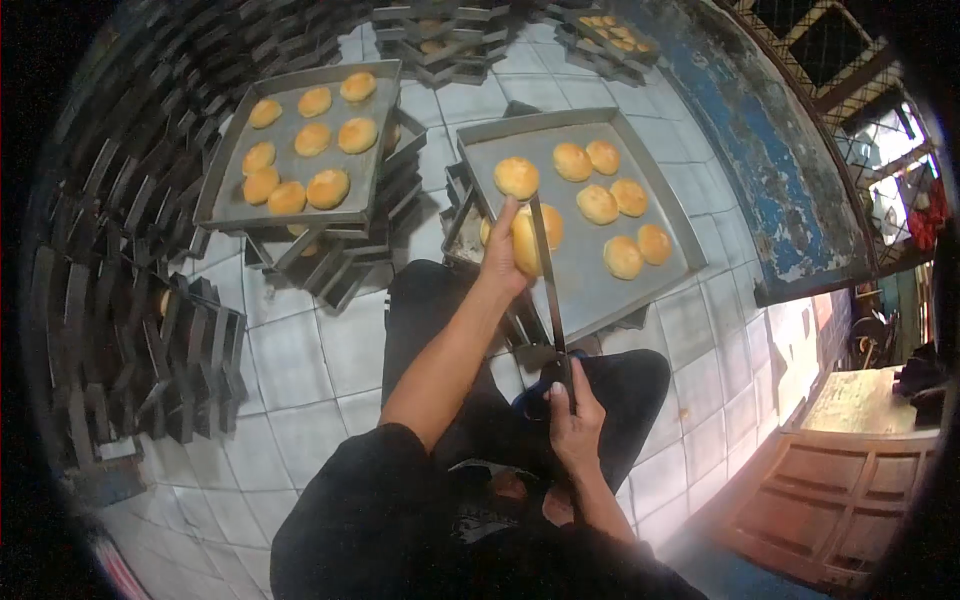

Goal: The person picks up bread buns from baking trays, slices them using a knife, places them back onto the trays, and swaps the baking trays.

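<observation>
My left hand (506, 250) is closed around a golden bun (526, 257) at the left edge of the near tray. In my right hand (577, 420) is a long, narrow knife (551, 285), gripped by its dark handle. Its blade points away from me and crosses in front of the held bun; whether it touches the crust I cannot tell. Just beyond my left fingers lies a single round bun (516, 178) on the metal baking tray (580, 290). Further right on that tray, several paired buns (622, 257) sit together. Part of the held bun is hidden by my fingers and the blade.
To the left, another tray (225, 208) of buns rests on stacked trays. Tall stacks of dark metal trays (75, 330) line the left side, with more stacks at the back. White tiles (300, 360) cover the floor. A wooden panelled piece (800, 500) stands at the lower right.
</observation>
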A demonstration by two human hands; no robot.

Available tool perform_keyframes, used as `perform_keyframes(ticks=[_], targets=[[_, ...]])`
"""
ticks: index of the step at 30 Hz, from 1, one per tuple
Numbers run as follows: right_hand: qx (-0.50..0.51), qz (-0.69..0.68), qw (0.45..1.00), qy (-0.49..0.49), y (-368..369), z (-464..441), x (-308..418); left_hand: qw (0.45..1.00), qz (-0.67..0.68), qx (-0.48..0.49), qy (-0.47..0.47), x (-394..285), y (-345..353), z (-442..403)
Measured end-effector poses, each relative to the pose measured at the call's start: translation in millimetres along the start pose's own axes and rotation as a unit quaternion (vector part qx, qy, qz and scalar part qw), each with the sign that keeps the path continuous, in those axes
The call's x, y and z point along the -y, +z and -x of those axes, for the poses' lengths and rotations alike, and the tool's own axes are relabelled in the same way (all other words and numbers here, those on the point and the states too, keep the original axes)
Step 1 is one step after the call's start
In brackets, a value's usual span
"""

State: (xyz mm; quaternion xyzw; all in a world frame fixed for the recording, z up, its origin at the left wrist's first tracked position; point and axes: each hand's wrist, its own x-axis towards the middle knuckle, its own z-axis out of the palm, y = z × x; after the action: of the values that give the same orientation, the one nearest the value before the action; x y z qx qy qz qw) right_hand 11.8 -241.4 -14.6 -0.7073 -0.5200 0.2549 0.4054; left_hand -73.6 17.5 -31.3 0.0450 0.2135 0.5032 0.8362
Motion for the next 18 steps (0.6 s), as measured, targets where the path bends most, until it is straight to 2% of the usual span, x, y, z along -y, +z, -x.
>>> perform_keyframes(ticks=[2,9,14,18], targets=[[-0.014,0.039,0.998,-0.045,2.7,-7.0,-8.8,0.999,0.008,0.029,-0.010,1.4,-17.7,-16.4],[-0.007,-0.007,1.000,0.016,1.4,-19.6,7.3,1.000,0.023,0.000,0.007,-8.8,6.5,-7.3],[-0.008,0.013,1.000,-0.012,-0.7,-13.8,-0.1,0.999,-0.024,0.008,0.040,-4.4,10.8,0.3],[-0.025,0.013,0.999,-0.025,-3.0,-9.6,-7.0,1.000,0.010,-0.018,0.016,-2.0,16.8,1.3]])
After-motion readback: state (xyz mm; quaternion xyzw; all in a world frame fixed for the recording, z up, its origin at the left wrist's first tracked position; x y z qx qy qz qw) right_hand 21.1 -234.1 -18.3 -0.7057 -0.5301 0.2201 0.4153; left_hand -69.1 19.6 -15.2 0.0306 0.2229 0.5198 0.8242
